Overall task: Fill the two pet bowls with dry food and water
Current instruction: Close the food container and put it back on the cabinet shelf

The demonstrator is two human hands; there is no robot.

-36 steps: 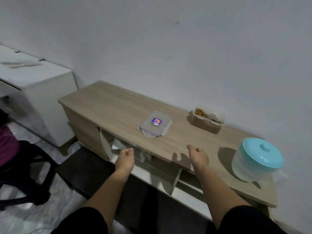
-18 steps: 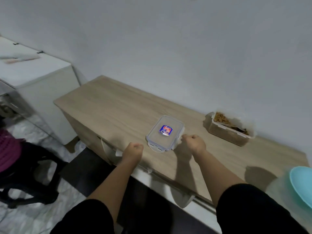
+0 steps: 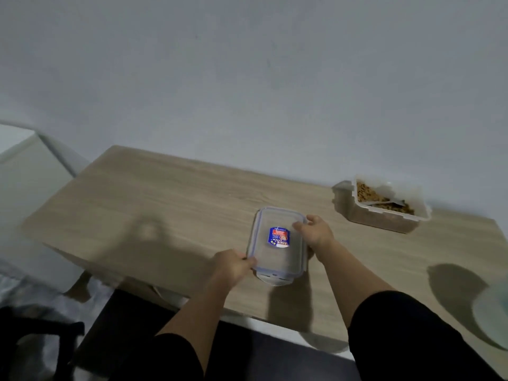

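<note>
**Both hands on the clear box**

So the box point(image 3: 277, 243), a clear lidded plastic one with a blue and red sticker on top, sits on the table point(image 3: 170, 204) near the front edge, roughly in the middle. The left hand point(image 3: 233, 266) grips its near left corner, fingers curled over the lid rim. The right hand point(image 3: 316, 232) holds the right side, thumb on top of the lid and fingers wrapped down the edge. One latch flap sticks out at the near end; can't tell if the lid is clipped or just resting there

Off to the right, close to the wall point(image 3: 247, 78), there's an open tub point(image 3: 384, 213) of brown dry food with something grey lying in it, too blurry to name. It's well apart from the box. At the far right edge a pale teal lid point(image 3: 492, 314) pokes into view. Left of the table stands a white cabinet point(image 3: 30, 193), and a dark chair point(image 3: 33, 336) is down in the lower left corner
</note>
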